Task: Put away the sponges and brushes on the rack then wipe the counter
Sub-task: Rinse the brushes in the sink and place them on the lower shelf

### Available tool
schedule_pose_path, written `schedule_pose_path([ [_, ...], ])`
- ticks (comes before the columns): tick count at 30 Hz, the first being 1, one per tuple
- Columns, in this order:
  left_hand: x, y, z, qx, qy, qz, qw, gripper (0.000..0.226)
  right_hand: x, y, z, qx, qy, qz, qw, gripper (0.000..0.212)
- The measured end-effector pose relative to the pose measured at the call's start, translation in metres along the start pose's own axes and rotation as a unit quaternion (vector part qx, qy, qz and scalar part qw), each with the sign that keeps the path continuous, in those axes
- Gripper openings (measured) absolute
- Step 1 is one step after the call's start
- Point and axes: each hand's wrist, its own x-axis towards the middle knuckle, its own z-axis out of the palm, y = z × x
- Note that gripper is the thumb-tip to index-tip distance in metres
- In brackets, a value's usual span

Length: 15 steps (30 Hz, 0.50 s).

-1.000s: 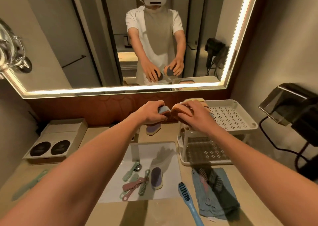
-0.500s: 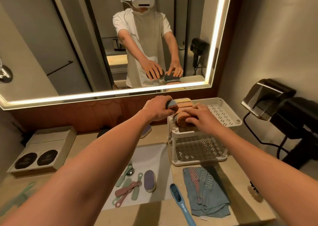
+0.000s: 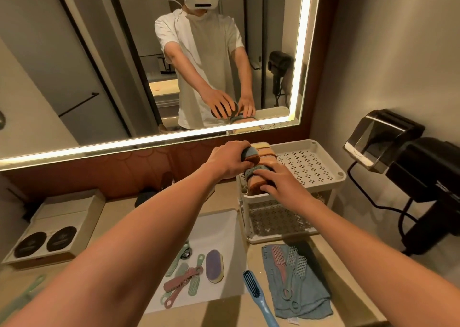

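A person stands at a bathroom worktop [image 3: 348, 277], putting sponges away. The left hand [image 3: 230, 158] holds a blue-topped sponge [image 3: 251, 155] on edge, its grip curled around it, just above the top tier of the white rack [image 3: 321, 167]. The right hand [image 3: 283, 182] rests on a second sponge [image 3: 255, 183] at the tier's front left corner, its grip spread, fingers laid flat over it. Behind them a row of sponges [image 3: 266, 151] stands along the left rim. The step in hand looks like slotting the held sponge into that row; the next move probably calls for lowering it into the gap beside the others. The tier's right half is bare, giving open room. Much remains: a purple sponge [image 3: 214, 265] and several brushes [image 3: 183, 280] lie in the sink [image 3: 219, 227], a blue brush [image 3: 256, 292] lies near the worktop's front edge, and more brushes lie on a blue cloth [image 3: 311, 301].
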Motion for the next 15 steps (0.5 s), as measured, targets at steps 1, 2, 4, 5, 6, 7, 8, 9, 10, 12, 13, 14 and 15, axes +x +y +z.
schedule_pose_path([
  [1,0.002,0.001,0.001,-0.003,0.005,0.004,1.0,0.039,-0.001,0.0,0.0,0.012,-0.006,0.007,1.0,0.05],
  [2,0.004,0.002,0.002,-0.003,0.01,0.01,1.0,0.04,-0.001,0.0,-0.001,0.022,-0.012,0.013,1.0,0.052],
  [4,0.01,0.006,0.004,0.002,0.017,0.02,1.0,0.041,-0.003,0.001,-0.003,0.047,-0.011,0.023,0.999,0.053],
  [5,0.012,0.008,0.005,0.003,0.018,0.022,1.0,0.042,-0.002,0.0,-0.005,0.066,0.002,0.029,0.997,0.049],
  [6,0.015,0.01,0.006,0.004,0.017,0.023,1.0,0.043,-0.001,0.0,-0.009,0.085,0.027,0.037,0.995,0.044],
  [7,0.018,0.012,0.007,0.006,0.016,0.023,1.0,0.044,0.001,0.0,-0.015,0.098,0.057,0.045,0.993,0.038],
  [8,0.021,0.015,0.007,0.009,0.015,0.025,1.0,0.045,0.004,0.0,-0.02,0.101,0.087,0.051,0.99,0.033],
  [9,0.023,0.017,0.008,0.01,0.015,0.026,1.0,0.046,0.008,0.0,-0.025,0.097,0.11,0.054,0.988,0.029],
  [10,0.027,0.02,0.009,0.009,0.015,0.025,1.0,0.05,0.011,0.001,-0.031,0.087,0.128,0.055,0.986,0.026],
  [12,0.034,0.027,0.011,0.006,0.011,0.018,1.0,0.064,0.018,0.005,-0.041,0.072,0.147,0.057,0.985,0.024],
  [13,0.038,0.03,0.013,0.007,0.006,0.016,1.0,0.072,0.022,0.007,-0.046,0.073,0.149,0.055,0.985,0.025],
  [14,0.043,0.034,0.015,0.008,0.002,0.015,1.0,0.077,0.026,0.008,-0.05,0.074,0.145,0.047,0.985,0.027],
  [15,0.047,0.036,0.017,0.005,0.0,0.015,1.0,0.081,0.029,0.01,-0.054,0.073,0.14,0.035,0.987,0.03],
])
